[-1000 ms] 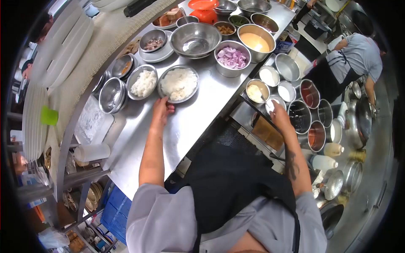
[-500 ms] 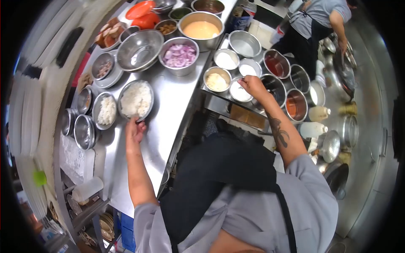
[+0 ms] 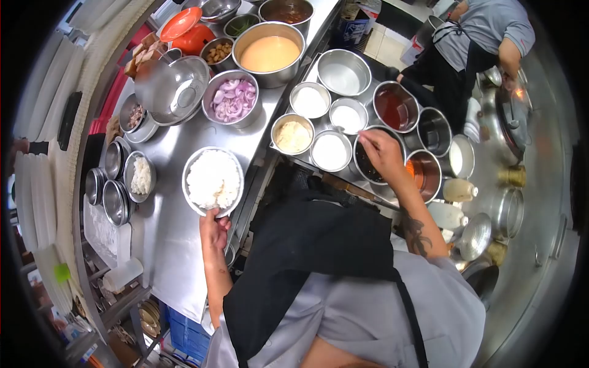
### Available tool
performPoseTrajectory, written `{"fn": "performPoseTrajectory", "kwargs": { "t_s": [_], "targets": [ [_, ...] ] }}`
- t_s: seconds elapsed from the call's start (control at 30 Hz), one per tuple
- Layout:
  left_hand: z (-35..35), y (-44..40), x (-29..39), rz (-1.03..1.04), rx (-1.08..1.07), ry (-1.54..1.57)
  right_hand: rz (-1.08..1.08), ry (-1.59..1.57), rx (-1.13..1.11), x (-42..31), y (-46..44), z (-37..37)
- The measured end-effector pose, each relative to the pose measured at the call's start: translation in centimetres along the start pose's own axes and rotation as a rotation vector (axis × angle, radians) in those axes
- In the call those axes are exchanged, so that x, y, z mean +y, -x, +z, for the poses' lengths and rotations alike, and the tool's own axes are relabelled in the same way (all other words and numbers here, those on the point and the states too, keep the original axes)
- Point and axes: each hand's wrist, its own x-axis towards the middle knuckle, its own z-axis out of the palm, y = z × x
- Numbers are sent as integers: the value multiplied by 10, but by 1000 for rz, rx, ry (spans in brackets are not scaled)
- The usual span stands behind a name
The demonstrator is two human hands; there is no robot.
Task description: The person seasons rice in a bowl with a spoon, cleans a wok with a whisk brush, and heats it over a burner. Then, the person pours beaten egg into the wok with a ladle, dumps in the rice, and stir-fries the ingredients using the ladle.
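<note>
My left hand grips the near rim of a metal bowl of white rice, over the steel counter's right edge. My right hand has its fingers pinched together above the pots on the right; whatever may be between the fingertips is too small to tell. Beneath and beside it are a pot of dark contents, a pot of white powder, another white one and a pot of pale yellow contents. A smaller bowl of rice stands to the left of the held bowl.
Sliced purple onions and a pot of orange liquid stand at the back of the counter. Stacked empty bowls are at the left. A co-worker stands at the upper right by a wok. Bottles stand at the right.
The rice bowl has moved with my left hand away from the smaller rice bowl, toward the counter's right edge. My right hand has shifted from the white powder pot to above the dark pot.
</note>
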Motion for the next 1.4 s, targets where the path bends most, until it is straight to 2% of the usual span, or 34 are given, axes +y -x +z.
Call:
{"fn": "performPoseTrajectory", "kwargs": {
  "t_s": [0.1, 0.17, 0.23, 0.3, 0.4, 0.5, 0.63, 0.77, 0.83, 0.93, 0.97, 1.07, 1.17, 1.27, 1.4],
  "targets": [
    [36, 12, -11, -5, -28, -10, 157, -364, 136, 21, -37, 36],
    [55, 14, -19, -15, -59, -25, 93, -369, 115, 43, -59, 67],
    [74, 16, -24, -23, -80, -58, 211, -455, -30, 41, -78, 87],
    [90, 17, -28, -35, -101, -73, 116, -259, -45, 63, -91, 106],
    [108, 15, -34, -56, -87, -103, 3, -200, 171, 81, -111, 118],
    [116, 10, -41, -82, -96, -153, 94, -272, -16, 90, -119, 118],
    [119, 8, -42, -80, -120, -170, 42, -245, 115, 93, -129, 120],
    [121, 6, -44, -80, -115, -181, 110, -306, 20, 99, -126, 128],
    [129, 10, -40, -56, -80, -179, 133, -386, 9, 108, -123, 137],
    [120, 0, -43, -104, -150, -198, 134, -452, 44, 120, -118, 148],
    [119, -2, -43, -97, -152, -202, 132, -465, 64, 118, -117, 146],
    [122, -5, -43, -87, -163, -216, 388, -615, -31, 113, -114, 130],
    [127, -9, -41, -88, -182, -228, 567, -792, 43, 107, -112, 113],
    [135, -16, -40, -83, -202, -243, 595, -855, 30, 104, -109, 92],
    [151, -28, -39, -97, -244, -272, 511, -981, -80, 54, -106, 50]
  ]
}}
